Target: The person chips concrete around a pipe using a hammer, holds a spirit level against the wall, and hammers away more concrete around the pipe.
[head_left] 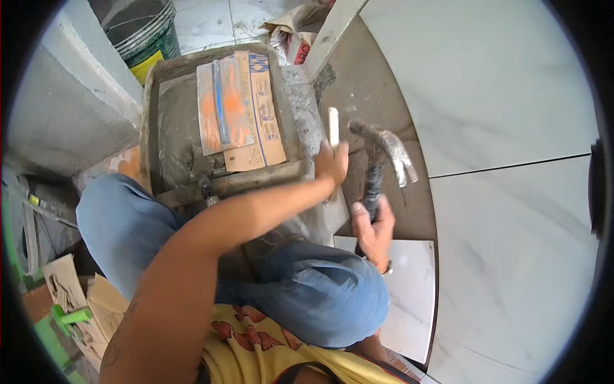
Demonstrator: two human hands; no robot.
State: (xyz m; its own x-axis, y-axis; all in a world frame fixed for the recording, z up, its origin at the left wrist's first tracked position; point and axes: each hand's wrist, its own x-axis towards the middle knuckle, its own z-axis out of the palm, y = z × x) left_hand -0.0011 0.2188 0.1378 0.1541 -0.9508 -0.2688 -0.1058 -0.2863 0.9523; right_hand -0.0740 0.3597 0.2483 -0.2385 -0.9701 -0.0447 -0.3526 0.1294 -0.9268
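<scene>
My right hand is wrapped round the black-taped handle of a claw hammer. The hammer's worn metal head points up, its claw turned to the right, over bare grey mortar. My left arm reaches across from the left. My left hand is closed round a narrow pale stick, upright, its end showing above the fingers; its exact kind cannot be made out. This hand sits between the mortar trough and the hammer. A white tile piece lies below my right hand.
Wet mortar fills part of the trough, with cardboard and an orange-smeared plate with a blue strip on top. Large marbled tiles cover the right side. A bucket stands behind the trough; a torn bag lies at the back.
</scene>
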